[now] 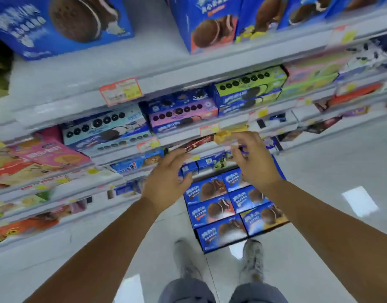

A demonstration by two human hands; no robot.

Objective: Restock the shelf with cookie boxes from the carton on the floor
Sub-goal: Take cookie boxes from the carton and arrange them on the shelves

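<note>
Hovering above carton [279, 171] on floor, 5 o'clock from hands: left grip [166, 178], right grip [253, 162] wide, empty. We should take one cookie box [211, 209] by long edges, lift level to shelf [157, 62] gap, 11 o'clock.

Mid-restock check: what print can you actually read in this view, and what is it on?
Nothing reads; motion blur smears all print.
Blue cardboard cookie boxes on the floor: white lettering, blurred.
Large blue cookie box on the top shelf: white characters, unreadable.
Red-and-yellow paper price tag on that shelf's edge: too small.
Pink cardboard box at left: blurred.
</note>
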